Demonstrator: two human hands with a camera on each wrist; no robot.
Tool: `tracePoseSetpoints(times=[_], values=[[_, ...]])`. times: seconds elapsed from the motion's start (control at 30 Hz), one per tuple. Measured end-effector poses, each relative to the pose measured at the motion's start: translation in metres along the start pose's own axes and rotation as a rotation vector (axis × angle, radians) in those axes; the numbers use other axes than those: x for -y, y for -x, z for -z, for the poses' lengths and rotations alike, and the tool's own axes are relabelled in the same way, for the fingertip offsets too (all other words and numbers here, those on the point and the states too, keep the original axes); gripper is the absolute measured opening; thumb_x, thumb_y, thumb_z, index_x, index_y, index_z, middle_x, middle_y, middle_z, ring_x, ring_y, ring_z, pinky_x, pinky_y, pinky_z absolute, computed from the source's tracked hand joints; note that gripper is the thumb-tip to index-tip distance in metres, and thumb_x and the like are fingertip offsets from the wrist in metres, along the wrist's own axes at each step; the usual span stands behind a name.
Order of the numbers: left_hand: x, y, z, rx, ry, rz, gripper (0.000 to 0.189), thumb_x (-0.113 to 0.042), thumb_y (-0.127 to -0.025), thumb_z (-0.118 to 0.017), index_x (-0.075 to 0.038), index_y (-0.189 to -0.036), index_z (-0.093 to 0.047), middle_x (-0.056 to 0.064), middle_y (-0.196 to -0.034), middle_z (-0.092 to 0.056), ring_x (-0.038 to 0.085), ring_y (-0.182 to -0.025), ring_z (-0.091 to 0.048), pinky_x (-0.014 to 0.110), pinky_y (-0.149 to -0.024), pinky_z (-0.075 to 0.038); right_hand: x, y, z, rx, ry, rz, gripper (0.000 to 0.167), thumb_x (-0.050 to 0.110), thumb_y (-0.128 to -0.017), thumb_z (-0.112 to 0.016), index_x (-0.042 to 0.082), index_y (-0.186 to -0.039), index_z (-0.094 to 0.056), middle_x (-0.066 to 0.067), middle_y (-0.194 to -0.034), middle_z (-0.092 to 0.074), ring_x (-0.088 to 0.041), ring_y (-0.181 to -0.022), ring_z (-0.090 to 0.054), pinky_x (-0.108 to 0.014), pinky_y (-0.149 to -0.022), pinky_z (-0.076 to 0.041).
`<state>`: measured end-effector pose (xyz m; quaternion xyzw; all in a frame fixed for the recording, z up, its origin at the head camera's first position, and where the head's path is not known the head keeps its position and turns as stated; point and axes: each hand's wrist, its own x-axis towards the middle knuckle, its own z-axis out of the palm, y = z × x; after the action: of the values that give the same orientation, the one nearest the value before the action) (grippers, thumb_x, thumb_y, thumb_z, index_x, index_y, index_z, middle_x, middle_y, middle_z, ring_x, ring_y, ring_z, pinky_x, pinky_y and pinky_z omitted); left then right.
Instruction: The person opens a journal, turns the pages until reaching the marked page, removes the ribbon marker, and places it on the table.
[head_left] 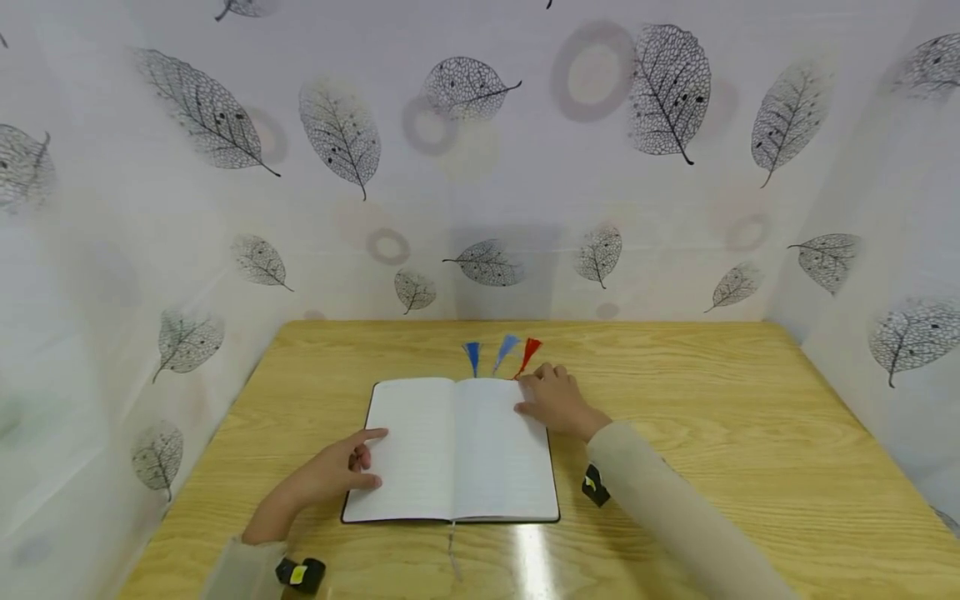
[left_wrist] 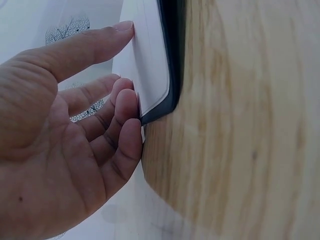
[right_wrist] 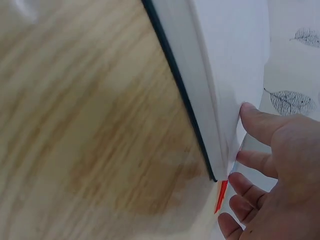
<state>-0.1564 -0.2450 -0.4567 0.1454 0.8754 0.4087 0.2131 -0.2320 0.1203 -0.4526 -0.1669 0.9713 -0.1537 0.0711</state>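
Step in hand, as judged: steadying the notebook [head_left: 453, 450] by both sides; the next move would call for light fingertip control, keeping the red tassel [head_left: 530, 354] clear. Left hand [head_left: 326, 475] loosely bent, thumb and forefinger extended at the left page; right hand [head_left: 558, 406] relaxed, thumb at the right page near its top corner; neither grips anything. Notebook lies open on the table [head_left: 750, 433]: white, faintly ruled pages, dark cover [right_wrist: 176, 76] edge.
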Motion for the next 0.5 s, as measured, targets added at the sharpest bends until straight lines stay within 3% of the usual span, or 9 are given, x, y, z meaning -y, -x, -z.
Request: tracePoseSetpoints(times=[0.2, 0.5], values=[[0.002, -0.001, -0.001, 0.013, 0.004, -0.013, 0.075, -0.020, -0.083, -0.076, 0.006, -0.142, -0.038, 0.006, -0.090, -0.048, 0.012, -0.077, -0.042, 0.021, -0.063, -0.036, -0.009, -0.003, 0.002, 0.021, -0.019, -0.023, 0.052, 0.038, -0.093, -0.063, 0.012, -0.136, -0.054, -0.020, -0.133, -0.047, -0.038, -0.117, -0.039, -0.054, -0.097, -0.035], [0.001, 0.001, 0.001, 0.003, -0.013, -0.028, 0.076, -0.021, -0.082, -0.076, 0.006, -0.142, -0.038, 0.005, -0.089, -0.048, 0.009, -0.074, -0.042, 0.021, -0.062, -0.037, -0.016, -0.004, 0.004, 0.022, -0.022, 0.041, 0.050, 0.036, -0.094, -0.062, 0.012, -0.136, -0.054, -0.020, -0.128, -0.050, -0.038, -0.115, -0.041, -0.053, -0.094, -0.036]])
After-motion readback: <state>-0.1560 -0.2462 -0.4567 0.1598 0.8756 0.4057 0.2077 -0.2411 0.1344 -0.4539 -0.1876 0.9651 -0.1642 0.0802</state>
